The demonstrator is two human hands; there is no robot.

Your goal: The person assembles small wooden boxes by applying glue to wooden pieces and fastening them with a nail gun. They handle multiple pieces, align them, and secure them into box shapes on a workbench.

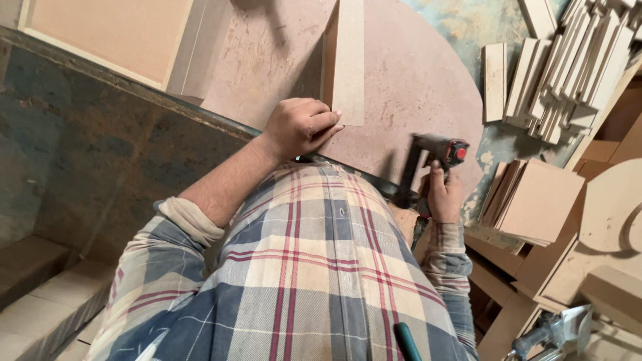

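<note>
Left hand (299, 127) curled narrow, pressing fingertips (332, 122) on the near end of an upright board (348, 60). Board standing on edge on a round brown tabletop (414, 73), running away from the body toward the top of the view. Thumb side against the board's left face, knuckles raised, wrist just above the table's near rim.

Right hand (445, 195) wrapped shut around the grip of a nail gun (435, 152). Gun held off the table's near-right edge, well apart from the board, black body level, red knob at the right end. Thumb up along the grip, fingers hidden behind it.

Plaid shirt (314, 267) filling the lower middle, left sleeve rolled to the elbow. Teal handle (405, 341) poking up at the shirt's lower hem.

Right of the table: a stack of narrow strips (568, 67) leaning in rows, a pile of square panels (535, 200) below them, a round cut piece (612, 207) further right. Metal tool (555, 331) at the bottom right corner. Framed panel (114, 37) leaning at the top left, dark wall below it, pale steps (47, 301) at the bottom left.
</note>
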